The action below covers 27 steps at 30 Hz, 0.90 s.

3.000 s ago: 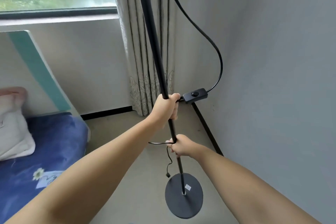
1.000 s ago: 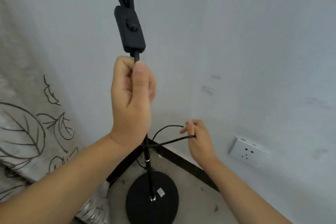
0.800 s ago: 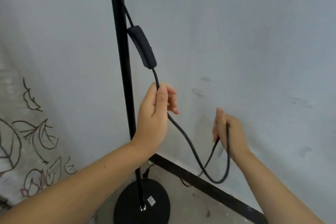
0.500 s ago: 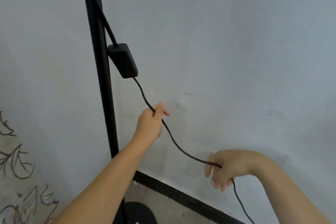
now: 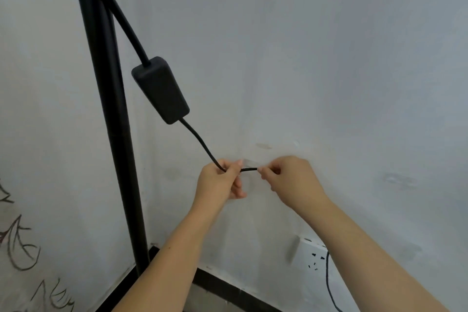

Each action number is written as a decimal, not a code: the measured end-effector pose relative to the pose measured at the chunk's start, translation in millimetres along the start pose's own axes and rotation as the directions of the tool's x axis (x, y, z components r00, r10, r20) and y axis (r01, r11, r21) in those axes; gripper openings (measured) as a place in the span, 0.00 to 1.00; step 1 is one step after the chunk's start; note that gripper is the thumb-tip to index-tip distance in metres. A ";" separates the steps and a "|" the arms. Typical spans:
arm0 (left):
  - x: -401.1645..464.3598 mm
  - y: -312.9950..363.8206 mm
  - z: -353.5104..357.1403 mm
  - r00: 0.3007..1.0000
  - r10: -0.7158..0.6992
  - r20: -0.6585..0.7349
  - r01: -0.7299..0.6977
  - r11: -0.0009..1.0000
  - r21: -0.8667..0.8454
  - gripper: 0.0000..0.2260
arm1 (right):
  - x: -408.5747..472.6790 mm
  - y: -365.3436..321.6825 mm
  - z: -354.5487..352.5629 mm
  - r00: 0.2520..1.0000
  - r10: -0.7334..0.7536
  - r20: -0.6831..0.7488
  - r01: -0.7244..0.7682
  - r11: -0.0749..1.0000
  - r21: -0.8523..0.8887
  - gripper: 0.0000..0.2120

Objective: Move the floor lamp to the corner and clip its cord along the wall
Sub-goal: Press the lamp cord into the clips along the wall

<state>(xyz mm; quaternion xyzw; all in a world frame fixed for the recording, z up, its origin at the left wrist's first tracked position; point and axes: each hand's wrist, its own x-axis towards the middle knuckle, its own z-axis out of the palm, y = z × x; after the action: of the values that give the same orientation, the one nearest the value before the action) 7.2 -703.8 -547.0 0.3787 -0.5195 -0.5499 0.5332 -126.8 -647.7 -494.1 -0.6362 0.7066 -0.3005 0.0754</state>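
Observation:
The black floor lamp pole (image 5: 111,114) stands upright at the left, close to the grey wall; its base is out of view. A black cord (image 5: 200,142) runs down from the inline switch box (image 5: 160,90) to my hands. My left hand (image 5: 220,181) pinches the cord, and my right hand (image 5: 291,180) pinches it a little further along. A short stretch of cord (image 5: 248,169) is held taut between them against the wall, over a small clear clip (image 5: 247,162) that is hard to make out. The loose end of the cord (image 5: 329,284) hangs below my right forearm.
A white wall socket (image 5: 310,256) sits low on the wall under my right arm. A black skirting board (image 5: 222,286) runs along the floor. A curtain with a leaf pattern (image 5: 22,248) hangs at the far left.
My hands have come together on the cord: the left slid down it, the right rose from low on the wall. The view has moved closer to the wall.

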 end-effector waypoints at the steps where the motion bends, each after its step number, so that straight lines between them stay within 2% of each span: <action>1: 2.0 -3.4 0.6 1.000 0.006 -0.003 -0.006 0.999 0.033 0.13 | 3.0 -3.1 2.2 1.000 0.005 -0.007 -0.005 0.999 -0.050 0.17; 4: 7.4 -12.3 5.5 1.000 0.019 -0.013 -0.018 0.994 0.103 0.16 | 8.6 -10.3 7.2 0.999 0.009 -0.033 -0.015 0.982 -0.187 0.19; 8: 17.0 -14.8 15.6 0.999 -0.009 -0.043 0.010 1.000 0.023 0.17 | 16.8 -13.2 10.1 0.999 0.023 -0.039 -0.032 0.974 -0.226 0.16; 12: 20.9 -14.1 18.0 0.997 -0.055 -0.057 0.052 0.998 -0.042 0.18 | 23.9 -11.0 1.1 0.987 0.142 0.072 -0.133 0.985 -0.111 0.18; 16: 19.1 -12.8 20.7 0.993 -0.119 -0.012 0.115 0.981 -0.159 0.17 | 11.0 7.8 -2.2 0.981 0.191 0.043 -0.190 0.981 -0.028 0.19; 19: 18.2 -11.5 22.0 0.987 -0.150 0.062 0.161 0.954 -0.251 0.16 | -4.9 26.7 9.3 0.972 0.231 0.050 -0.236 0.963 0.134 0.17; 22: 18.8 -14.2 23.2 0.990 -0.137 0.038 0.142 0.974 -0.177 0.16 | -20.6 41.6 28.1 0.955 0.240 0.177 -0.288 0.893 0.346 0.15; 25: 18.3 -17.1 27.5 0.995 -0.093 -0.019 0.090 0.991 -0.103 0.17 | -41.1 60.4 32.3 0.901 0.220 0.375 -0.349 0.880 0.322 0.15; 27: 17.3 -19.9 31.6 0.996 -0.058 -0.064 0.051 0.994 -0.098 0.17 | -52.9 77.1 17.2 0.891 0.237 0.386 -0.360 0.889 0.284 0.16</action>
<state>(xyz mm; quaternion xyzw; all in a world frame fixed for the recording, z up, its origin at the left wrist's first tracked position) -29.8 -717.7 -558.5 0.3845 -0.4637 -0.5758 0.5527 -174.8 -602.7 -562.8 -0.5367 0.7088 -0.2905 0.3540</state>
